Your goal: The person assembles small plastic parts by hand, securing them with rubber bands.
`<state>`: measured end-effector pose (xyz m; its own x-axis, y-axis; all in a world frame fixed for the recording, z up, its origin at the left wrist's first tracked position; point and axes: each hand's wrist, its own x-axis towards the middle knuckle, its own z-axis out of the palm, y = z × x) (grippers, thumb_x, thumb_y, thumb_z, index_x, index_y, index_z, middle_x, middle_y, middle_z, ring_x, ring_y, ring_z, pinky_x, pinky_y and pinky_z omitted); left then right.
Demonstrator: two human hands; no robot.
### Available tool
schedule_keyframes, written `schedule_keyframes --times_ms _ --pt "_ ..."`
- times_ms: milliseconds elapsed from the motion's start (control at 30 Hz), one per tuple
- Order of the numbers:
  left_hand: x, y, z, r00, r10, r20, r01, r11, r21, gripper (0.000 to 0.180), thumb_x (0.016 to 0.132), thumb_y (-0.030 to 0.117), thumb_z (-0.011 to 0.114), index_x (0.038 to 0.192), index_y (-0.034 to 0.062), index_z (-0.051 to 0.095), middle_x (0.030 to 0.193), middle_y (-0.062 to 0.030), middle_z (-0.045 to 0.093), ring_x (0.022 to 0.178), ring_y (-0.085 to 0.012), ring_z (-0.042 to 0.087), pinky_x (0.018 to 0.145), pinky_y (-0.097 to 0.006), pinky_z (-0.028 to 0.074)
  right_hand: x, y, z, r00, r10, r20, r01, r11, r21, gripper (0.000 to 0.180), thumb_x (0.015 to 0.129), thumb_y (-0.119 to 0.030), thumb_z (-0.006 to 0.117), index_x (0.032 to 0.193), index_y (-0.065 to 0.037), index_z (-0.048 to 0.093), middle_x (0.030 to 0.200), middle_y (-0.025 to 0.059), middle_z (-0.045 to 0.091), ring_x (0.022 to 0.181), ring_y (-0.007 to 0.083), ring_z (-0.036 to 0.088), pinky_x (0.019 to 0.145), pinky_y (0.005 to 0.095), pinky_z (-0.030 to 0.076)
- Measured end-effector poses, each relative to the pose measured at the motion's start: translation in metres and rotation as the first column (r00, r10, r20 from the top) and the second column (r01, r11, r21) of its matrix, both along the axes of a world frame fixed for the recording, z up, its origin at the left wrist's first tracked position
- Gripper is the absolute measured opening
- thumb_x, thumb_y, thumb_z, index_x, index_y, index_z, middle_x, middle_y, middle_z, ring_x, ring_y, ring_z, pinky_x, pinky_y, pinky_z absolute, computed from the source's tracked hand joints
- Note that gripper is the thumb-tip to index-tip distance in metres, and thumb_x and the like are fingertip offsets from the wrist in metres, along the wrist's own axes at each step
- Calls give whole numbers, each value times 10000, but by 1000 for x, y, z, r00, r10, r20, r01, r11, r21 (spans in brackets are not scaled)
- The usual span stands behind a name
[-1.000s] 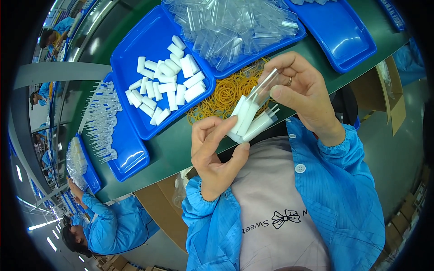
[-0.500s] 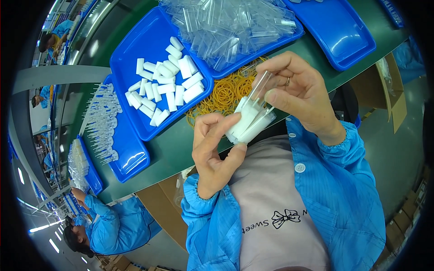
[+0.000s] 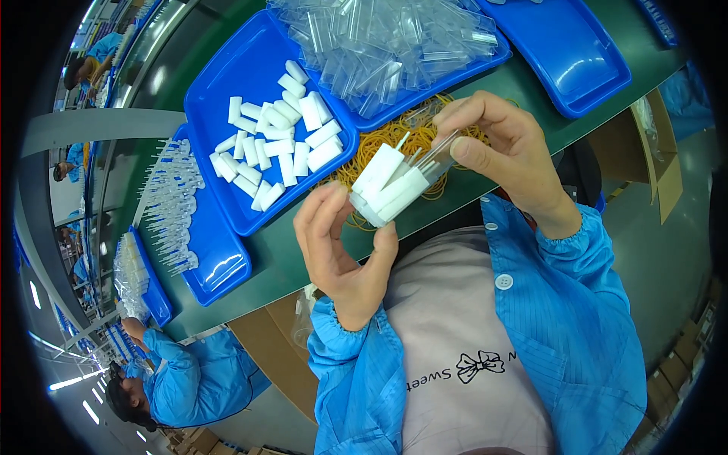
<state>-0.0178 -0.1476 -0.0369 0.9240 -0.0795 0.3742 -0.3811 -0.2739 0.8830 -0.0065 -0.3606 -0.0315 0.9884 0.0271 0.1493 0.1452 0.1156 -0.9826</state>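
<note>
- Two hands up over your chest: your left hand (image 3: 337, 246) sits nearest you, thumb and curled fingers pinching the lower end of a bundle of small white rectangular plastic pieces (image 3: 387, 184).
- Your right hand (image 3: 504, 148) is a bit farther out, fingers closed on the upper end of a clear plastic sleeve (image 3: 436, 152) that the white pieces sit partly inside.
- Step in hand, as I judge it: the white bundle is being seated in the clear sleeve. Next move likely calls for a steady pinch on both ends and a push along the sleeve's length, keeping the pieces lined up so none fans out.
- Bundle's long axis runs diagonal, lower-left to upper-right; white end points toward your left hand, clear end toward your right hand. It is held in the air above the near edge of the dark green table (image 3: 280, 262), touching nothing else.
- Just beyond the bundle, a pile of yellow rubber bands (image 3: 371, 148) lies on the table.
- Farther left, a blue plastic tray (image 3: 220, 83) holds loose white rectangular pieces (image 3: 277, 148).
- Farther still, another blue tray (image 3: 425, 95) is heaped with clear plastic sleeves (image 3: 394, 42); a further blue tray (image 3: 565, 49) sits to its right.
- Far left, a narrow blue tray (image 3: 216, 258) with clear pipette-like parts (image 3: 167, 205).
- Another person in a blue coat (image 3: 189, 375) works at lower left.
</note>
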Motion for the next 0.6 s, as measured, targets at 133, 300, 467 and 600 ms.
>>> schedule_keyframes --times_ms 133,300,467,600 --pt "0 4 -5 961 -160 -226 74 934 -349 451 711 -44 722 1133 -14 566 1182 -134 490 1098 -231 530 945 -343 471 4 3 -2 998 -51 49 50 998 33 226 860 -201 663 976 -12 621 924 46 627 868 90 559 766 238 450" --pt "-2 3 -6 986 -73 -147 45 981 -188 432 717 -31 733 1121 -13 581 1202 -140 489 1086 -233 539 921 -341 490 2 1 0 999 -40 25 42 997 -66 284 833 -281 691 952 -38 604 1000 69 562 956 139 535 854 277 435" --pt "-2 3 -13 998 -29 61 30 999 -13 445 703 -39 737 1120 -13 584 1198 -145 499 1086 -239 548 894 -342 508 2 -2 3 997 17 -77 -11 997 78 260 825 -245 700 955 -37 611 986 64 562 965 140 529 845 262 436" --pt "0 4 -12 974 -169 -152 113 940 -322 449 723 -38 721 1145 -24 568 1188 -148 515 1098 -250 549 920 -345 480 3 -2 -6 986 -87 143 97 993 -62 209 823 -176 696 948 -18 641 915 54 632 888 125 573 797 259 451"
